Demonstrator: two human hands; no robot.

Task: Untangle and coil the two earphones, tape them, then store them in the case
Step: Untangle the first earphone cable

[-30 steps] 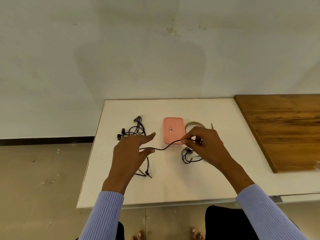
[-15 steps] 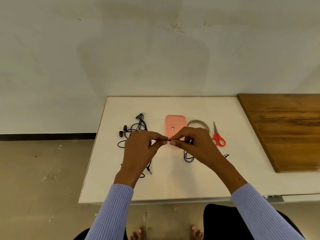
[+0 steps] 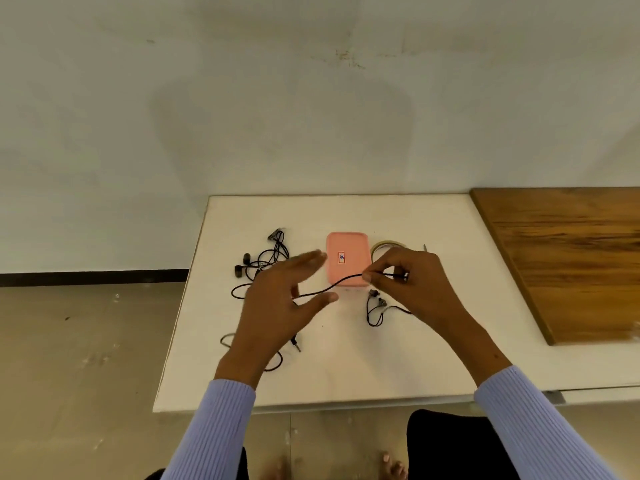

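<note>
Pink case, black earphones, possibly amber tape.

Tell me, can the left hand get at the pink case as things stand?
Probably yes. The left hand is open beside the case, with only the cable that the right hand pinches stretched between them.

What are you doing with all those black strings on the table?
Those are two sets of earphones. The right hand pinches the cord of one earphone, and the cord runs across to the left hand, whose fingers are spread open around it. That set's earbuds lie on the white table below the right hand. The other earphone lies in a loose tangle to the left. The pink case sits closed behind the hands, with a tape roll beside it.
</note>
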